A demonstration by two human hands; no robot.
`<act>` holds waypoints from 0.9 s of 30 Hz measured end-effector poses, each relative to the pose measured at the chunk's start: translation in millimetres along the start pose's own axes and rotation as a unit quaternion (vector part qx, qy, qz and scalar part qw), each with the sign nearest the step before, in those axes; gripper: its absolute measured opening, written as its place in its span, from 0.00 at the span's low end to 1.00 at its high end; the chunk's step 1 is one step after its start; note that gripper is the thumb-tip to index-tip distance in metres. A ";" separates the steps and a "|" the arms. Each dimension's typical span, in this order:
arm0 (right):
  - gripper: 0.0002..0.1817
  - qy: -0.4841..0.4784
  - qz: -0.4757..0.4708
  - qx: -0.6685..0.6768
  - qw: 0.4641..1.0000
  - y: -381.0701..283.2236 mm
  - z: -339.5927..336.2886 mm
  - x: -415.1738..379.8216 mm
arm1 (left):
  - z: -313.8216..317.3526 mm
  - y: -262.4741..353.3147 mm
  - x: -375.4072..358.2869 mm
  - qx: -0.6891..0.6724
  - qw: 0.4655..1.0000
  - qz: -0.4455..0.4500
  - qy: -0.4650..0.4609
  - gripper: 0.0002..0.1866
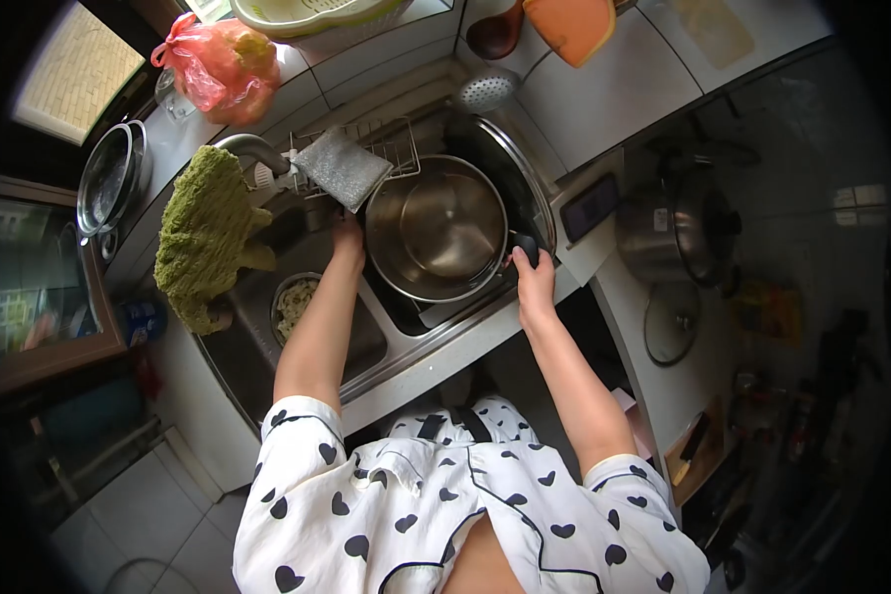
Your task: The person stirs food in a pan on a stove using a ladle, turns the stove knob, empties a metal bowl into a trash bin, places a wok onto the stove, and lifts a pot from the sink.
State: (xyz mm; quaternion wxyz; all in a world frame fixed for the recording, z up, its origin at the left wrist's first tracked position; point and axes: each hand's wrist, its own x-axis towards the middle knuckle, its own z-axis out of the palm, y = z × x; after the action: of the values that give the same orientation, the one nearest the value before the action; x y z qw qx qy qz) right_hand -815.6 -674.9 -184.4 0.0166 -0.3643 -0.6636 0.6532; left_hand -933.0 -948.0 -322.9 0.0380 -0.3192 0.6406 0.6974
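Note:
A steel pot [436,228] rests over the right basin of the sink, with some clear liquid seeming to lie in its bottom. My right hand [533,282] is closed round the pot's black handle [526,247]. On the pot's other side is my left hand [347,234], its fingers mostly hidden under a silver-grey scouring pad [342,168]. That pad lies on a wire rack [403,148] behind the sink. In the left basin, beside my left forearm, a bowl [295,305] holds pale pieces of food.
A green cloth [203,233] hangs left of the faucet [252,148]. Behind are a red plastic bag [223,74] and a green basket [307,15]. A lidded pot [668,233] and a glass lid [672,322] stand to the right. Utensils hang on the tiled wall.

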 end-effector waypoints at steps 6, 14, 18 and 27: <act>0.10 -0.014 -0.043 0.009 0.999 -34.2 -3.7 -23.0 | -11.0 16.0 -24.7 -0.045 0.997 -0.049 -0.044 0.21; 0.10 -0.028 -0.060 0.030 0.997 -62.3 -21.3 -61.6 | -20.8 17.7 -77.9 -0.157 0.985 -0.057 -0.046 0.22; 0.11 -0.015 -0.051 0.052 0.997 -64.8 -38.2 -77.4 | -36.8 19.2 -106.1 -0.213 0.968 -0.116 -0.059 0.18; 0.11 -0.003 -0.034 0.103 0.994 -70.0 -88.4 -109.3 | -68.7 103.4 -188.1 -0.096 0.973 -0.167 -0.124 0.17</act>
State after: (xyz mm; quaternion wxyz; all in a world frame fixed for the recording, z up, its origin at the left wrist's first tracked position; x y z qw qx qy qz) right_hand -723.7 -646.2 -60.3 0.0743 -0.3358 -0.6045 0.7185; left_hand -804.2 -962.3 -138.5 0.2024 -0.3345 0.4986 0.7736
